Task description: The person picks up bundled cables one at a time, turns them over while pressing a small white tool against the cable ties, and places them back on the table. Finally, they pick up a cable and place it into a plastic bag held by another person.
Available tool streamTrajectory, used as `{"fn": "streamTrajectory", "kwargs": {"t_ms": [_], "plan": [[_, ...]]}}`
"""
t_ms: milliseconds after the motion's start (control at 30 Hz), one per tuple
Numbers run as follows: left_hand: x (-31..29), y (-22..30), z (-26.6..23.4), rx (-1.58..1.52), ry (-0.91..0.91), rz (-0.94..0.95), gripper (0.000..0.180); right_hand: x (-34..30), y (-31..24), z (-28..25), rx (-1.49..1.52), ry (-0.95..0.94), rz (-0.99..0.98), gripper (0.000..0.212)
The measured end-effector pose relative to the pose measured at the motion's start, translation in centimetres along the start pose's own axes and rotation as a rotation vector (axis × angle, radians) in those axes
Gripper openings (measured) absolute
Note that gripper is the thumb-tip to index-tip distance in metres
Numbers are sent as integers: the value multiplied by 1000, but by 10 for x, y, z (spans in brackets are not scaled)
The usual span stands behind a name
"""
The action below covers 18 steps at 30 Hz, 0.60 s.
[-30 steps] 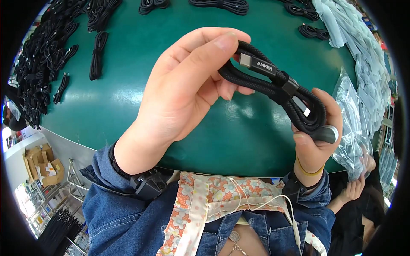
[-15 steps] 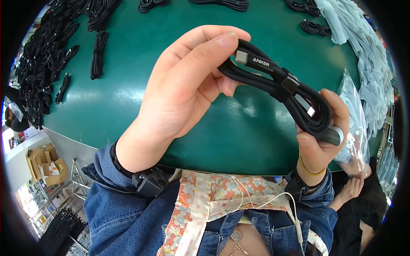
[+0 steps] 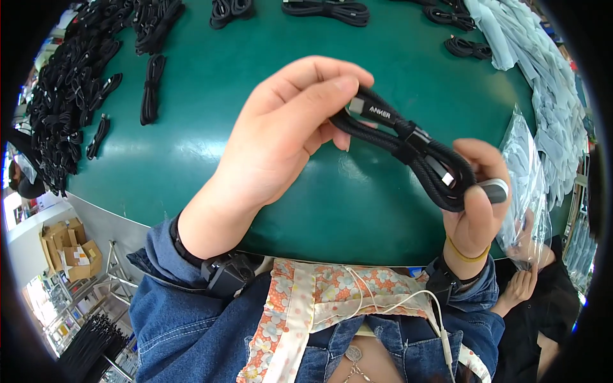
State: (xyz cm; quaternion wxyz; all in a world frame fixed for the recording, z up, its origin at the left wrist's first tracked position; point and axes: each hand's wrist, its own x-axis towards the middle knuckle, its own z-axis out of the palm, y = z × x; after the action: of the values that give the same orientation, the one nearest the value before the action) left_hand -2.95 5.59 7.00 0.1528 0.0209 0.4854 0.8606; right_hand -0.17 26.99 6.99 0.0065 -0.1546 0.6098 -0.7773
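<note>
A black braided charging cable (image 3: 391, 143), coiled into a long loop, hangs tilted above the table, its right end lower. A dark strap binds its middle, and two metal plug ends show. My left hand (image 3: 281, 127) is closed on the cable's upper left end, thumb on top. My right hand (image 3: 479, 210) is at the lower right end, its thumb beside the loop. Between its thumb and bent fingers sits a small dark grey piece (image 3: 494, 191) with a pale rim, whose kind I cannot make out. Whether this hand also grips the cable is unclear.
A large heap of black cables (image 3: 60, 108) covers the left of the green table (image 3: 191, 159). More coiled cables (image 3: 329, 11) lie along the far side. Pale plastic sleeves (image 3: 543, 89) and a clear bag (image 3: 525, 191) are at right, near another person's hand (image 3: 520, 287).
The cable has shifted slightly left and down with my left hand. My right index finger has lifted off the loop, and the right thumb has moved to its end.
</note>
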Motion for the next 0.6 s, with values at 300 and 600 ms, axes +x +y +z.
{"fn": "streamTrajectory", "kwargs": {"t_ms": [300,600], "plan": [[11,-12,-12,322,191,88,18,18,13,-9,58,376,299,29],[26,-33,-29,1264,80,462,21,5,23,-8,-1238,-323,90,27]]}}
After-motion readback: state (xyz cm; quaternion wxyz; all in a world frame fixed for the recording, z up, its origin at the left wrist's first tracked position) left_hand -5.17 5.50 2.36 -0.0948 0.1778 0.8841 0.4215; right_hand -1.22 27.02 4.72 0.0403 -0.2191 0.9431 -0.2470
